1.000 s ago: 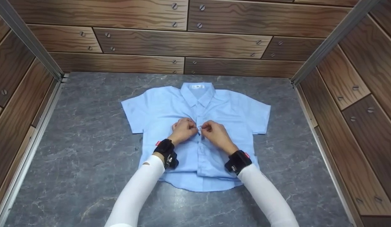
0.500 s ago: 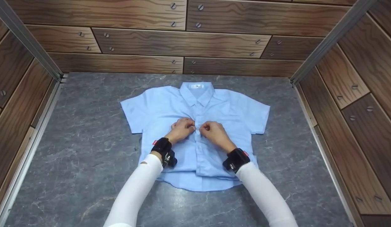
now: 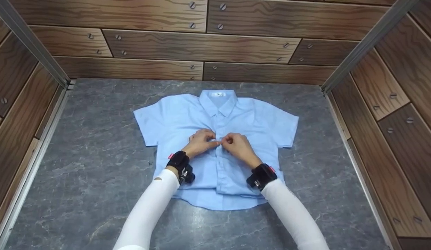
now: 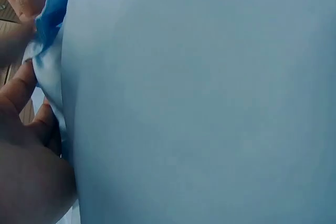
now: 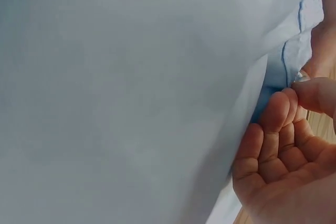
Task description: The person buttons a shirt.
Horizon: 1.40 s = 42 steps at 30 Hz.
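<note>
A light blue short-sleeved shirt (image 3: 187, 114) lies front up on the grey table, collar away from me. My left hand (image 3: 201, 140) grips the front placket at mid-chest, its thumb stretched toward the other hand. In the left wrist view the fingers (image 4: 18, 90) of that hand hold the cloth edge, and the thumb is blurred. Opposite it, my right hand (image 3: 238, 146) pinches the placket edge between thumb and fingertips. A small pale button (image 5: 302, 77) shows beside the right fingertips (image 5: 275, 111) in the right wrist view. Shirt cloth fills most of both wrist views.
The grey marbled tabletop (image 3: 104, 166) surrounds the shirt. Wood-patterned panels (image 3: 149, 45) stand at the back and both sides, with metal rails (image 3: 38, 152) along the edges. The shirt's lower hem (image 3: 219, 203) shows below the folded-up front.
My left thumb has stretched rightward until it meets the right fingertips. A dark spot seen between the hands a second ago is now covered. Both arms and the shirt stay nearly in place.
</note>
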Each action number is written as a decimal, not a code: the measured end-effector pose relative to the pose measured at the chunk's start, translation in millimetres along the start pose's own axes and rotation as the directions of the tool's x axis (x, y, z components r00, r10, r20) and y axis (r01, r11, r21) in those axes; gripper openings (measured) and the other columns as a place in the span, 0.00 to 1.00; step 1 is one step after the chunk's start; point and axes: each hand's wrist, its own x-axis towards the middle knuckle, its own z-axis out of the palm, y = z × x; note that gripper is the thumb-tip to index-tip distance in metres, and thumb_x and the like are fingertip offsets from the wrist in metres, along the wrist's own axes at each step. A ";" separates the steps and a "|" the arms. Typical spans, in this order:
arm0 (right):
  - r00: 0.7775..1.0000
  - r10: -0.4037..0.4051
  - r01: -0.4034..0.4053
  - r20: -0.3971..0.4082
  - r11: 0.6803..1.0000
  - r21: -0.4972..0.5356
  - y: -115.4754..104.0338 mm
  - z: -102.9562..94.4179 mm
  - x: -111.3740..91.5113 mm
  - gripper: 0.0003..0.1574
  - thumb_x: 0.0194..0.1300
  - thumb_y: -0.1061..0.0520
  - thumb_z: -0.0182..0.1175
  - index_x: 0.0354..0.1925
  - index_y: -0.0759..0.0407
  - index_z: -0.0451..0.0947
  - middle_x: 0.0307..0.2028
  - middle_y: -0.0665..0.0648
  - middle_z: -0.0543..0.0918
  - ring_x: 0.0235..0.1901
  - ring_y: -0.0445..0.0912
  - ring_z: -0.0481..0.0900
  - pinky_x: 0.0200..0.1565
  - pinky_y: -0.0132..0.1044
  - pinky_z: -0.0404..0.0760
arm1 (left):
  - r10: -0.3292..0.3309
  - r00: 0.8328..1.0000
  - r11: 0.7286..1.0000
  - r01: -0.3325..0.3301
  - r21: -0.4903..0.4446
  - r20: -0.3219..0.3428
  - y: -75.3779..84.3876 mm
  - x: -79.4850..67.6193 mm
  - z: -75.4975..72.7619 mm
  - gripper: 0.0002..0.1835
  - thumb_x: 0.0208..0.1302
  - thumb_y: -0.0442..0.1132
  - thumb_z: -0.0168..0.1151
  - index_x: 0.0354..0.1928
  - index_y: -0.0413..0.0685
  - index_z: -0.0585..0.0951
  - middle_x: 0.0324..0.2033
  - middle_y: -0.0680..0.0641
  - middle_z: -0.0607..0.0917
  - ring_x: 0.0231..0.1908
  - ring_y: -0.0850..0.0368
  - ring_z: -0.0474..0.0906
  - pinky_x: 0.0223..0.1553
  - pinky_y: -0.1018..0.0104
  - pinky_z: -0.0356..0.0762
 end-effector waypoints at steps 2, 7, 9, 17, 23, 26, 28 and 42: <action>1.000 -0.001 0.001 0.007 1.000 -0.004 0.9 0.7 -0.4 0.07 0.62 0.55 0.60 0.30 0.54 0.83 0.21 0.49 0.82 0.19 0.39 0.75 0.25 0.32 0.73 | 0.001 1.000 1.000 0.000 0.018 -0.018 0.5 -0.5 2.0 0.11 0.59 0.50 0.66 0.29 0.51 0.84 0.48 0.50 0.80 0.54 0.51 0.72 0.57 0.44 0.55; 1.000 -0.011 0.011 -0.004 0.999 -0.044 4.0 2.6 -2.4 0.06 0.62 0.54 0.61 0.30 0.53 0.82 0.23 0.48 0.81 0.22 0.39 0.75 0.28 0.32 0.73 | -0.035 0.997 0.998 0.039 0.053 -0.069 4.8 -3.4 7.5 0.14 0.60 0.50 0.65 0.39 0.49 0.85 0.51 0.49 0.80 0.57 0.49 0.70 0.59 0.45 0.54; 0.999 -0.028 0.026 -0.024 0.996 -0.088 4.9 2.9 -4.0 0.07 0.62 0.51 0.62 0.32 0.54 0.80 0.25 0.49 0.80 0.24 0.41 0.75 0.30 0.34 0.73 | -0.034 0.992 0.997 0.042 0.065 -0.121 5.7 -4.7 9.8 0.19 0.61 0.51 0.63 0.50 0.49 0.81 0.52 0.48 0.80 0.57 0.49 0.71 0.58 0.46 0.55; 0.997 -0.067 0.051 -0.023 0.909 -0.414 5.3 -0.4 -10.4 0.47 0.56 0.28 0.61 0.66 0.49 0.67 0.63 0.62 0.69 0.63 0.62 0.66 0.54 0.62 0.69 | 0.160 0.970 0.929 -0.085 0.360 -0.185 -2.1 -5.2 5.9 0.18 0.72 0.54 0.47 0.57 0.65 0.81 0.66 0.45 0.69 0.70 0.40 0.58 0.63 0.35 0.50; 0.969 0.121 -0.001 0.216 0.874 -0.486 9.7 -3.7 -11.4 0.62 0.48 0.17 0.56 0.75 0.36 0.50 0.77 0.61 0.43 0.72 0.71 0.37 0.61 0.77 0.46 | 0.008 1.000 0.908 -0.012 0.420 0.011 -10.5 -3.6 -2.5 0.28 0.72 0.65 0.31 0.65 0.71 0.72 0.75 0.45 0.53 0.74 0.34 0.38 0.65 0.27 0.35; 0.961 0.144 -0.010 0.236 0.870 -0.494 10.4 -6.6 -6.8 0.62 0.49 0.17 0.56 0.75 0.36 0.50 0.77 0.60 0.41 0.73 0.71 0.34 0.62 0.77 0.43 | -0.027 0.997 0.902 -0.004 0.432 0.067 -10.8 0.7 -6.8 0.28 0.71 0.67 0.34 0.68 0.74 0.67 0.76 0.46 0.48 0.74 0.34 0.33 0.65 0.27 0.31; 0.960 0.154 -0.019 0.235 0.870 -0.492 10.3 -8.4 -2.2 0.62 0.48 0.18 0.57 0.75 0.35 0.49 0.77 0.59 0.41 0.73 0.70 0.33 0.62 0.76 0.42 | -0.049 0.994 0.889 -0.001 0.458 0.096 -9.7 4.0 -10.2 0.29 0.68 0.68 0.39 0.70 0.76 0.64 0.77 0.46 0.46 0.74 0.35 0.31 0.65 0.27 0.29; 0.956 0.165 -0.022 0.242 0.864 -0.503 12.3 -19.6 18.9 0.63 0.48 0.18 0.58 0.75 0.35 0.49 0.77 0.59 0.40 0.73 0.69 0.33 0.62 0.76 0.42 | -0.046 0.993 0.860 -0.016 0.511 0.108 -1.6 -9.4 -13.8 0.50 0.50 0.73 0.61 0.74 0.66 0.58 0.76 0.42 0.46 0.75 0.35 0.33 0.64 0.25 0.34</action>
